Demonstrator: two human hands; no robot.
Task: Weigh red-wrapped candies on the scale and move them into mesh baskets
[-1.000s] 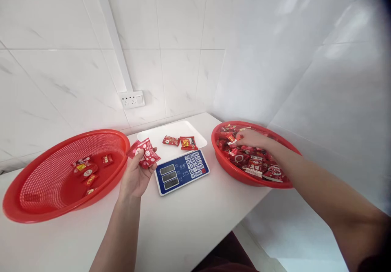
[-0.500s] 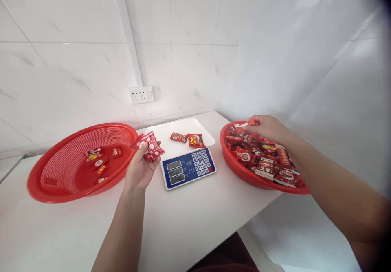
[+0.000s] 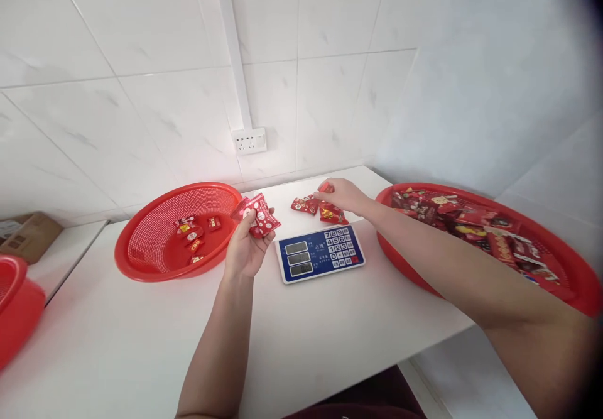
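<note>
My left hand [image 3: 242, 249] is closed around red-and-white candy packets [image 3: 264, 218], held up just left of the scale. Over the scale's white tray [image 3: 282, 200], my right hand [image 3: 346, 196] pinches a small red candy packet [image 3: 326, 187]. Beneath its fingers, a patterned red packet [image 3: 303, 204] and a red-and-gold packet [image 3: 331, 213] lie on the tray. The blue keypad panel of the digital scale [image 3: 325, 252] faces me. To the right, a red basket [image 3: 586, 284] is heaped with red-wrapped sweets, partly hidden by my right forearm.
At left stands a perforated red basket [image 3: 136, 262] with several small wrapped sweets on its bottom. Another red container [image 3: 21, 321] and a cardboard box [image 3: 35, 233] are at the far left. A tiled wall with a socket [image 3: 249, 141] backs the white table [image 3: 292, 343].
My right hand has moved left from the full basket to above the scale tray, carrying a red packet. My left hand still holds its packets. The view has swung left.
</note>
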